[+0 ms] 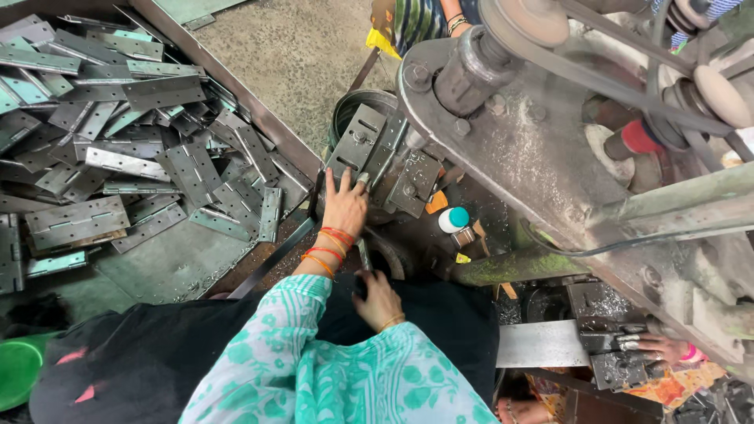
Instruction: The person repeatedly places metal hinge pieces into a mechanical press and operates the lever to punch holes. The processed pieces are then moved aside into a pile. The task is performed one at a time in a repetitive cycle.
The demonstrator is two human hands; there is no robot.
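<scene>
head view, left hand: the left hand is reaching forward with fingers spread flat, pressing on a grey metal hinge lying on the bed of the machine; the hand is not closing round it, only resting on top.
head view, right hand: the right hand is sitting low, close to the body, curling round a dark lever; how tightly it is gripping i cannot tell.
head view, hinge: it is lying open, tilted, just left of a second perforated plate fixed under the machine head.
head view, sleeves: green patterned sleeves are covering both arms, with red and orange bangles showing at the left wrist.
head view, pile: a heap of hinges is lying in a tray to the left, well apart from both hands.
head view, small things: a white bottle with a teal cap is standing just right of the plate.
head view, another person: someone else's hand is working at a block at lower right.
</scene>
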